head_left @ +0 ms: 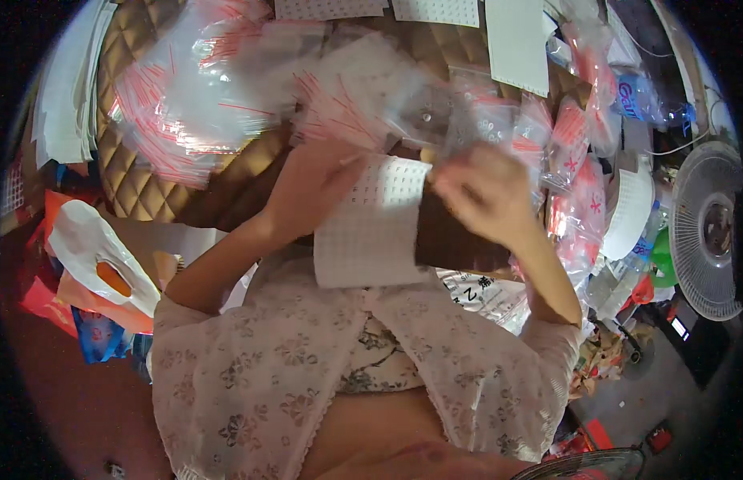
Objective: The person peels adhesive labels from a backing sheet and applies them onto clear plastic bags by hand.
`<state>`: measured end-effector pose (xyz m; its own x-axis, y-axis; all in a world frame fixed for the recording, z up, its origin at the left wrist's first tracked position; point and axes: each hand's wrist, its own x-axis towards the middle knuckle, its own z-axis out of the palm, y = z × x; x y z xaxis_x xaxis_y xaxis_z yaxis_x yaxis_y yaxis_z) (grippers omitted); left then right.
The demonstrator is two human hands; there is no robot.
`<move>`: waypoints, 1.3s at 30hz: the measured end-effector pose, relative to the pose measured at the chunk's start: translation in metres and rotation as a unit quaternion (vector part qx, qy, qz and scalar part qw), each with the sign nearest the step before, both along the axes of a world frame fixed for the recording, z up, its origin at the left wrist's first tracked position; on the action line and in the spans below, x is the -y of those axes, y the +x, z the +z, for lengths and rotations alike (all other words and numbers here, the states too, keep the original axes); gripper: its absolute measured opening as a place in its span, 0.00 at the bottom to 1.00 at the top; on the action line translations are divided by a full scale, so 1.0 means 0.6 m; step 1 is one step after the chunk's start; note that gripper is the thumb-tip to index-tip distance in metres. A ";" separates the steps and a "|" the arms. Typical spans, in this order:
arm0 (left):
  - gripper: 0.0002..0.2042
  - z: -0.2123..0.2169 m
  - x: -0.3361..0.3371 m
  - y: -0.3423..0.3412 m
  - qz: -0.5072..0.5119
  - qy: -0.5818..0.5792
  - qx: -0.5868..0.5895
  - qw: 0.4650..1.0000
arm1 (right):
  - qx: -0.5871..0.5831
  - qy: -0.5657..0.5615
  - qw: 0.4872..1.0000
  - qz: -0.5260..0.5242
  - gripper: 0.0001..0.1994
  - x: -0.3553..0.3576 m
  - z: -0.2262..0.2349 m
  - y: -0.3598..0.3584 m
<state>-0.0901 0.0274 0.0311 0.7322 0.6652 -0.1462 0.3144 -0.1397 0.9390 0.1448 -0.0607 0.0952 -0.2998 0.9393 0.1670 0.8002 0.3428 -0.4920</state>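
A white sheet (370,232) with rows of small dark marks, like a sticker sheet, hangs over the near edge of the brown quilted surface, in front of my body. My left hand (315,188) is closed at the sheet's upper left edge, fingertips near its top rows. Just past the sheet's upper right corner is my right hand (483,192), blurred by motion. Its fingers are curled and pinched together; what they hold, if anything, I cannot make out. A clear zip bag (423,112) with a small shiny spot lies beyond both hands, partly blurred.
A heap of clear zip bags with red strips (195,104) covers the far left of the quilted surface (135,48). Filled bags (567,144) crowd the right side. More white sheets (515,44) lie at the back. A fan (711,228) stands at the far right.
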 end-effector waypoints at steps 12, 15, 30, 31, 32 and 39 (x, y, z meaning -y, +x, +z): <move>0.17 -0.055 0.004 0.067 -0.126 0.447 -0.056 0.884 | 0.201 0.020 0.955 -0.216 0.26 -0.099 -0.115 0.063; 0.16 -0.056 0.009 0.063 -0.144 0.493 -0.048 0.856 | 0.086 -0.040 0.974 -0.205 0.22 -0.099 -0.105 0.060; 0.16 -0.065 0.013 0.060 -0.115 0.474 0.027 0.872 | -0.129 -0.122 0.976 -0.127 0.18 -0.128 -0.088 -0.013; 0.16 -0.066 0.014 0.061 -0.113 0.475 0.027 0.873 | -0.093 -0.110 0.982 -0.122 0.15 -0.138 -0.094 -0.019; 0.16 -0.067 0.015 0.061 -0.114 0.478 0.033 0.870 | -0.058 -0.096 0.987 -0.117 0.13 -0.145 -0.099 -0.026; 0.16 -0.073 0.014 0.065 -0.126 0.402 0.077 0.903 | 0.178 -0.141 0.951 -0.210 0.15 -0.144 -0.087 -0.055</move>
